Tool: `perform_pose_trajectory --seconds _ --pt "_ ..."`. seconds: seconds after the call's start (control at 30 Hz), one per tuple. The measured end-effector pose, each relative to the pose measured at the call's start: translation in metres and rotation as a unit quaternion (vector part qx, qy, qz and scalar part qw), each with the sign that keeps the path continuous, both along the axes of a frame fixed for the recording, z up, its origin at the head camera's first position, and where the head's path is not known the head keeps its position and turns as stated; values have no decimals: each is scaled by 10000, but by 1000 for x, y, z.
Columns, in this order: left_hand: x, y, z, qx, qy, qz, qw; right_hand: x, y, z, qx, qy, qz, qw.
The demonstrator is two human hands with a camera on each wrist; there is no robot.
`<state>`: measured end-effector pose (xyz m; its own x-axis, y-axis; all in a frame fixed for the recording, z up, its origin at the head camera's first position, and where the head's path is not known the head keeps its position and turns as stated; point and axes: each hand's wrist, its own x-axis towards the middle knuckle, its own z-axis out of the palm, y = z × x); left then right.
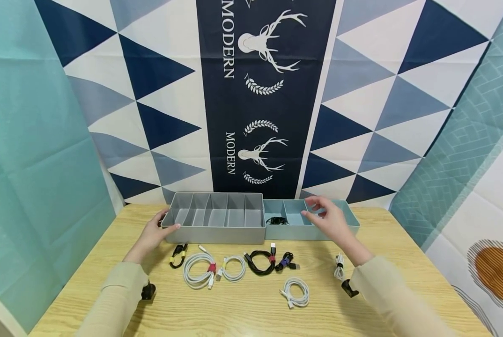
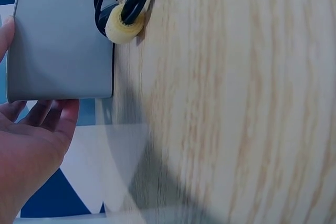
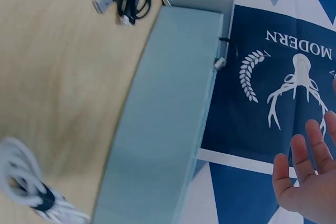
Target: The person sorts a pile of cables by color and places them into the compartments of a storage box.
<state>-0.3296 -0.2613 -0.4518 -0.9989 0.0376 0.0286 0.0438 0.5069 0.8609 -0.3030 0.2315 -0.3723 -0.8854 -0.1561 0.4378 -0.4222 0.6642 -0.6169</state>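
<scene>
A grey divided box (image 1: 218,233) stands at the back of the wooden table (image 1: 243,309), with a light blue divided box (image 1: 295,231) against its right end. My left hand (image 1: 155,232) touches the grey box's left front corner, thumb along the front wall and fingers against the end wall (image 2: 63,40); the fingers (image 2: 47,114) look fairly straight. My right hand (image 1: 329,220) hovers over the blue box with its fingers (image 3: 307,156) spread and relaxed, holding nothing. A black cable (image 1: 277,220) lies in a compartment of the blue box.
Several coiled cables lie in front of the boxes: black with yellow ties (image 1: 178,255), white with a red tie (image 1: 198,271), small white (image 1: 233,268), black with a red tie (image 1: 260,261), purple-tied (image 1: 287,262), white (image 1: 295,291), white at the right (image 1: 339,267). A patterned cloth hangs behind.
</scene>
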Motion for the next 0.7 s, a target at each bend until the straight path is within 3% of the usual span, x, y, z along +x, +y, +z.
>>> perform_pose_trajectory --seconds 0.27,0.7 --pt "-1 -4 -2 -2 -58 -72 10000 6 -7 -23 -195 -218 191 9994" --pt "-1 -2 -3 -46 21 -69 10000 15 -9 -61 -7 -497 668 9965"
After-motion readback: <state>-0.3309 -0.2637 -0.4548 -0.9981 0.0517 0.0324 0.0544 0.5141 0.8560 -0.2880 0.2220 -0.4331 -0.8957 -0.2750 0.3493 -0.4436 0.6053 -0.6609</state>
